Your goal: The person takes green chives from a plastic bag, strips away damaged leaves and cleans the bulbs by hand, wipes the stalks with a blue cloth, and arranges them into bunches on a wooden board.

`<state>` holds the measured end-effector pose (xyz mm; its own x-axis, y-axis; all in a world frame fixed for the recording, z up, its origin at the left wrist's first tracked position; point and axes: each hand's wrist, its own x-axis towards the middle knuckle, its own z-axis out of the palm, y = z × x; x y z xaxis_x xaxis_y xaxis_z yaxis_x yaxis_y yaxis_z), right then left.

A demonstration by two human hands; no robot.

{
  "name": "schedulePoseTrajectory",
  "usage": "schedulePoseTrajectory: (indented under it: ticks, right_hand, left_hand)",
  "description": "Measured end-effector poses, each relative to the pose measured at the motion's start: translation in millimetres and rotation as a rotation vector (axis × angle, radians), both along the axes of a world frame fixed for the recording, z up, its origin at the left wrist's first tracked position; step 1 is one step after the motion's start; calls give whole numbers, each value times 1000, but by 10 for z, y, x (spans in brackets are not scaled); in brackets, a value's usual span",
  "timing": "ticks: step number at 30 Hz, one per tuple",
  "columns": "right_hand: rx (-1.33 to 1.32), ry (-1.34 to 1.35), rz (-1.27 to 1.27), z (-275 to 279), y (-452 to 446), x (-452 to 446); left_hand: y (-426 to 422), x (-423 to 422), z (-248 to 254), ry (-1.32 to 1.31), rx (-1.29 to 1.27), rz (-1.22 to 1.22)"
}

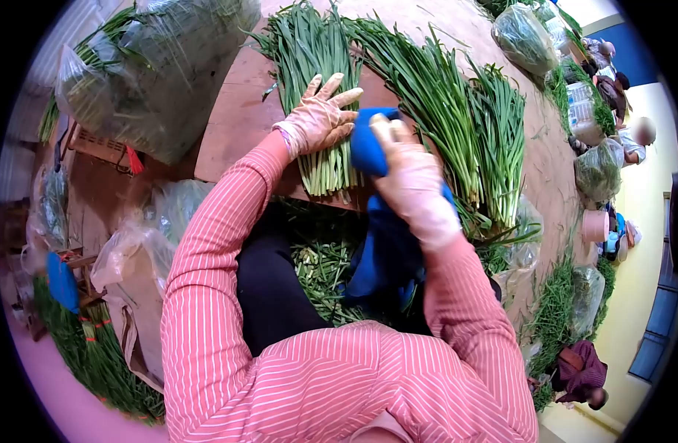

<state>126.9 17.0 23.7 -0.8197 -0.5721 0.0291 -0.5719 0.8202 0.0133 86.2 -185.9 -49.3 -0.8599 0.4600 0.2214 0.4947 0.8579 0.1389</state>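
My left hand [322,117], in a pale glove, lies with fingers spread across a bunch of garlic chives [302,52] at the top of the board [235,122]. The white stem ends of the bunch point toward me. Just right of it, my right hand [411,173], also gloved, is closed on a blue cloth [390,251] that hangs down over the board's edge toward my lap. Part of the cloth bulges up beside the stems. Farther right, two more piles of garlic chives [435,96] lie side by side, roots toward me.
Cut green trimmings [320,277] fill the space between my legs. Plastic-wrapped greens [154,74] stand at upper left, beside a brown crate [99,148]. Tied bunches [95,332] lie at lower left. Along the right are bagged greens [597,170] and several people [634,140].
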Motion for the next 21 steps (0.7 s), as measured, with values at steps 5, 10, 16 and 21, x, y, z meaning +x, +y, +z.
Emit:
schedulePoseTrajectory:
  ticks: [5,10,16,21]
  right_hand:
    - [310,5,147,-315,41,709]
    - [368,-658,380,-628,660,1509]
    - [-38,-807,254,109,571,572]
    - [616,-1049,608,65,264,587]
  left_hand:
    - [-31,-2,-11,-39,34,-8]
    - [-67,-9,-21,72,131,-5]
    - [-526,293,171,400,589,432]
    - [-620,549,-109,50,588,753]
